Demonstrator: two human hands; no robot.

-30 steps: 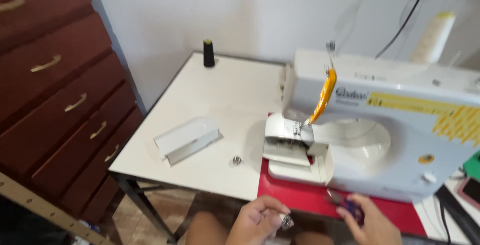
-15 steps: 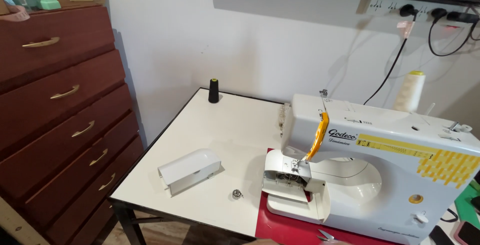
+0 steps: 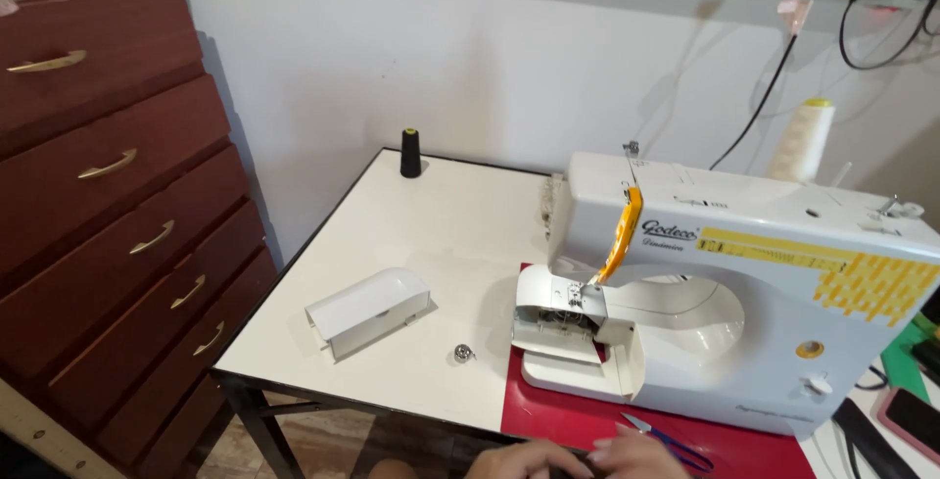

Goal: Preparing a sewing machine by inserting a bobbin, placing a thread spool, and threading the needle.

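Both hands have returned into view at the bottom edge: left hand (image 3: 534, 460) and right hand (image 3: 636, 459) meet, fingers curled; what they hold I cannot tell. Just beside the right hand lie small blue-handled metal thread snips (image 3: 668, 438), light, stiff, sharp; grasp the handle.

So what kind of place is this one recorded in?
Probably a home sewing corner: a white sewing machine on a small table, thread cones beside it, and a wooden chest of drawers.
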